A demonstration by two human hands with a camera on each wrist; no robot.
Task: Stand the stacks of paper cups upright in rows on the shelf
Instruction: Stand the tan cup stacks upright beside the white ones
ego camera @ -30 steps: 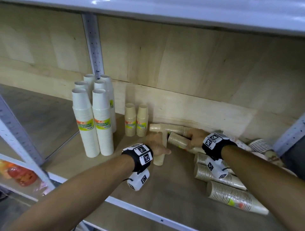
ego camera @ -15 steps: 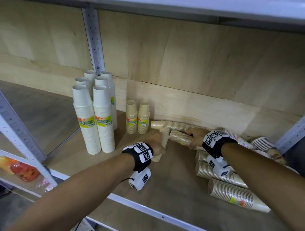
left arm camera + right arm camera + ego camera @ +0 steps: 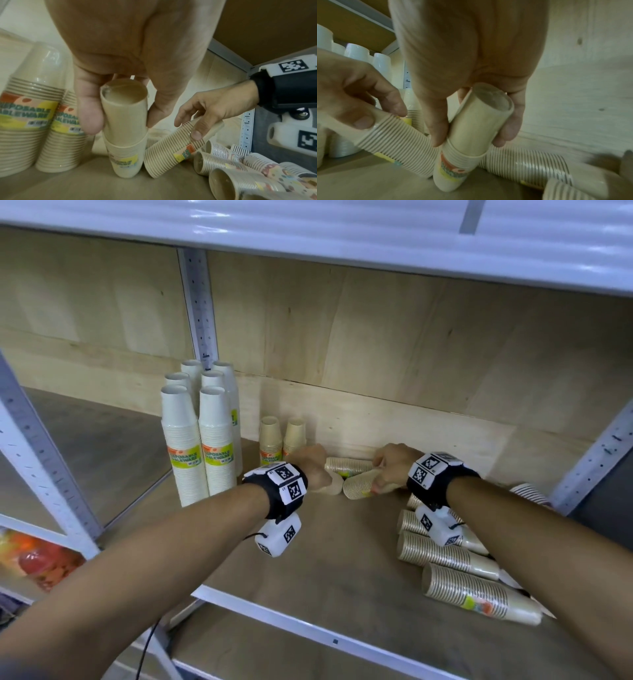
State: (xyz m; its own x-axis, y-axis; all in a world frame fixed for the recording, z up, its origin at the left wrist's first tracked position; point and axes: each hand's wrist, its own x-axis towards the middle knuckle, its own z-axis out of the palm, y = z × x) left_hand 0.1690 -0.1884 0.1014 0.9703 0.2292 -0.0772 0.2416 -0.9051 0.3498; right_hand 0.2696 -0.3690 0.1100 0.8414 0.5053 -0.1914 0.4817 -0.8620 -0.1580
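Note:
My left hand (image 3: 313, 465) grips the narrow closed end of a beige cup stack (image 3: 124, 135). That stack stands steeply tilted with its wide end on the wooden shelf (image 3: 342, 559). My right hand (image 3: 388, 467) grips the narrow end of a second beige stack (image 3: 471, 135), which leans with its rim end down on the shelf. The two held stacks (image 3: 358, 486) nearly meet at their rims. Two short beige stacks (image 3: 282, 438) stand upright by the back wall, just left of my left hand. A third beige stack (image 3: 346, 465) lies behind my hands.
Several tall white cup stacks (image 3: 198, 440) stand in rows at the left, by the upright post (image 3: 202, 313). Several beige and patterned stacks (image 3: 445, 553) lie piled at the right, under my right forearm. The upper shelf (image 3: 342, 241) hangs low overhead.
Both hands have moved back toward the wall. The left hand has tipped its stack up from lying flat. The right hand has raised the narrow end of its stack.

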